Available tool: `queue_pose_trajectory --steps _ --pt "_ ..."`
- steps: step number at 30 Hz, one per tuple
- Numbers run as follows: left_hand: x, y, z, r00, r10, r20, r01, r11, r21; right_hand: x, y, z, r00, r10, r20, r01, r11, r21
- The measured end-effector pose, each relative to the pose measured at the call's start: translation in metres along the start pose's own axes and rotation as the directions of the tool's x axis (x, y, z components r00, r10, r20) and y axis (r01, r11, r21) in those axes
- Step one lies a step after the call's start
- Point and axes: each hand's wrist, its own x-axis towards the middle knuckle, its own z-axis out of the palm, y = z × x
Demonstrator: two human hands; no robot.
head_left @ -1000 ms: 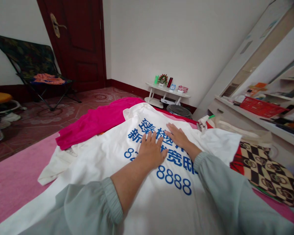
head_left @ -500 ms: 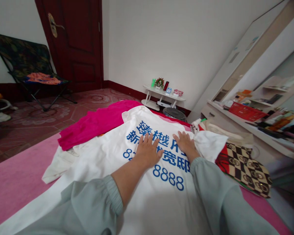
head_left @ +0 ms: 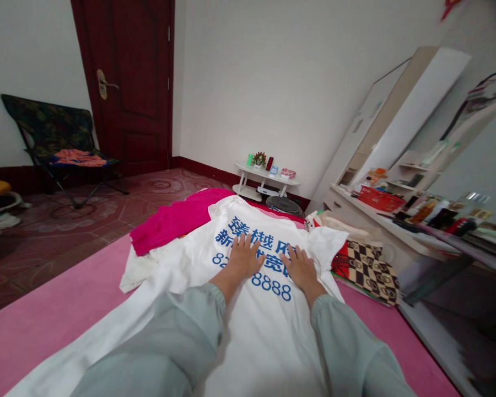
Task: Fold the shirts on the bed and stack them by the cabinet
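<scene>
A white T-shirt (head_left: 264,331) with blue printed characters and digits lies spread on a pink-covered surface (head_left: 86,298). My left hand (head_left: 243,258) rests palm down on the print, fingers stretched and apart. Flat on the right part of the lettering is my right hand (head_left: 302,270), its fingers also spread. Neither hand grips the cloth. Some of the characters are hidden beneath the hands. Beyond the shirt's far left side lies a bright pink garment (head_left: 173,220), with another white cloth (head_left: 143,264) partly under the T-shirt.
A checkered bag (head_left: 370,270) lies at the right. Beside the bed-like surface stands a dresser with a red basket (head_left: 381,198) and bottles. A small white table (head_left: 268,173) is by the far wall. A folding chair (head_left: 74,157) stands left of the dark red door (head_left: 128,82).
The view has tilted up and shifted. My right hand has slid closer on the print, from its upper right edge toward me. My left hand stays flat on the lettering.
</scene>
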Motion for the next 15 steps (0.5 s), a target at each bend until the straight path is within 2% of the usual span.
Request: queue_pose_trajectory --steps 4,6,8,10,11,13,14,15 --pt "-0.018 -0.004 -0.008 0.996 0.032 0.083 -0.032 0.999 -0.001 -0.028 0.004 0.0 0.996 -0.03 -0.082 0.034 0.998 0.048" --pt "-0.033 -0.008 -0.012 0.993 0.068 0.095 -0.068 0.998 0.0 -0.043 0.005 -0.005 0.986 -0.045 -0.161 0.063 0.992 0.106" --pt "-0.05 -0.011 -0.017 0.991 0.112 0.071 -0.112 0.994 0.001 -0.06 0.001 -0.012 0.955 -0.05 -0.292 0.099 0.983 0.156" --pt "-0.066 -0.014 -0.022 0.992 0.13 -0.005 -0.13 0.992 0.003 -0.078 -0.006 -0.02 0.909 -0.139 -0.394 0.213 0.965 0.15" --pt "-0.073 -0.015 -0.024 0.991 0.117 -0.062 -0.117 0.993 0.005 -0.086 -0.01 -0.023 0.89 -0.236 -0.389 0.307 0.943 0.131" --pt "-0.083 -0.016 -0.028 0.985 0.059 -0.164 -0.057 0.998 0.016 -0.098 -0.014 -0.025 0.861 -0.432 -0.267 0.475 0.872 0.119" --pt "-0.088 -0.017 -0.029 0.982 0.025 -0.189 -0.021 0.999 0.024 -0.103 -0.011 -0.025 0.866 -0.463 -0.187 0.49 0.862 0.135" --pt "-0.091 -0.018 -0.03 0.981 -0.003 -0.196 0.009 0.999 0.034 -0.105 -0.005 -0.023 0.893 -0.434 -0.122 0.449 0.882 0.145"
